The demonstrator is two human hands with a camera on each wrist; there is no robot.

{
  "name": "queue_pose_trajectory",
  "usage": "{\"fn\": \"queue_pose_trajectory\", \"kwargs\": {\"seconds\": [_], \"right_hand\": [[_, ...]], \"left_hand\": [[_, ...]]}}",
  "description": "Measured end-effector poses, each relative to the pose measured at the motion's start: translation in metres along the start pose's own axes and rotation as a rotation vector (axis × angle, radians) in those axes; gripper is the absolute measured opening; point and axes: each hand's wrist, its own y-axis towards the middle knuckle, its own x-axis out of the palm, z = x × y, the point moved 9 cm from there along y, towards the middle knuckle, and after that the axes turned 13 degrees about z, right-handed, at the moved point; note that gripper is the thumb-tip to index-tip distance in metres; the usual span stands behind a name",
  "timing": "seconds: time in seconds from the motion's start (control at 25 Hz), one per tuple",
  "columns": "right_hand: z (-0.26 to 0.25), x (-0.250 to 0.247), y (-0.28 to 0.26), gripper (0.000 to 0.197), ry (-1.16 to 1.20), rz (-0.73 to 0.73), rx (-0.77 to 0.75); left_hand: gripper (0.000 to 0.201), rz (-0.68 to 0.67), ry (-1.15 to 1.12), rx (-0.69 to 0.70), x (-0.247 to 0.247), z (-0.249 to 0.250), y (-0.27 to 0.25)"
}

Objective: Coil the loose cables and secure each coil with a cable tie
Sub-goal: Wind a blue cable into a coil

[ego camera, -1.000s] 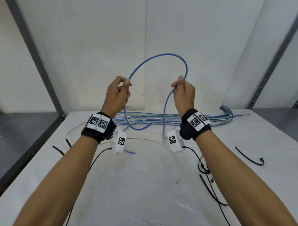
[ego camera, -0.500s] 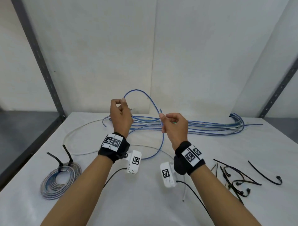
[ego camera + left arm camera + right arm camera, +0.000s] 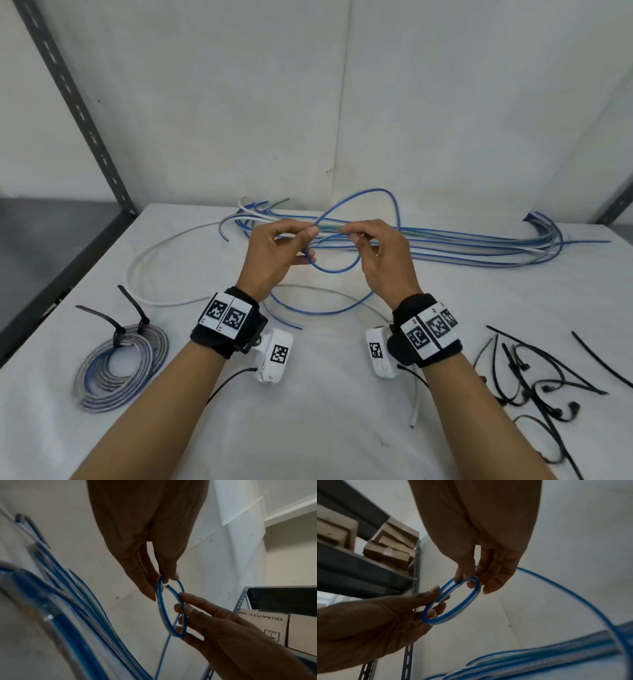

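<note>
My left hand and right hand are close together above the table, each pinching the blue cable at the first small loop. The rest trails to the tabletop. Step: starting coil two. Next: feed slack, stack loops evenly, then grab a cable tie. Finished coil sits left, loose cable bundle behind.

The head view looks down over the white table; both wrist views look up, close, sharing the small blue cable loop.
</note>
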Motion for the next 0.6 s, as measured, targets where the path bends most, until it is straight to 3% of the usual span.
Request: {"fn": "queue_pose_trajectory", "kwargs": {"seconds": [0.12, 0.2, 0.32, 0.4, 0.52, 0.6], "right_hand": [[-0.024, -0.002, -0.004, 0.023, -0.062, 0.024, -0.151], [-0.033, -0.008, -0.004, 0.018, 0.006, 0.067, -0.118], [-0.037, -0.01, -0.007, 0.041, 0.067, 0.036, -0.069], [-0.035, -0.008, -0.009, 0.037, 0.013, 0.004, -0.072], [-0.027, -0.007, -0.007, 0.023, -0.231, -0.037, -0.055], [-0.029, -0.015, -0.004, 0.021, -0.557, 0.022, -0.168]], "left_hand": [[0.015, -0.109, 0.053, -0.037, 0.011, 0.006, -0.007], [0.015, -0.166, 0.089, -0.057, 0.014, 0.009, -0.01], [0.017, -0.244, 0.158, -0.058, 0.015, 0.012, -0.011], [0.014, -0.284, 0.229, -0.014, 0.016, 0.015, -0.013], [0.008, -0.26, 0.296, 0.067, 0.013, 0.023, -0.014], [0.006, -0.221, 0.324, 0.133, 0.009, 0.032, -0.011]]}}
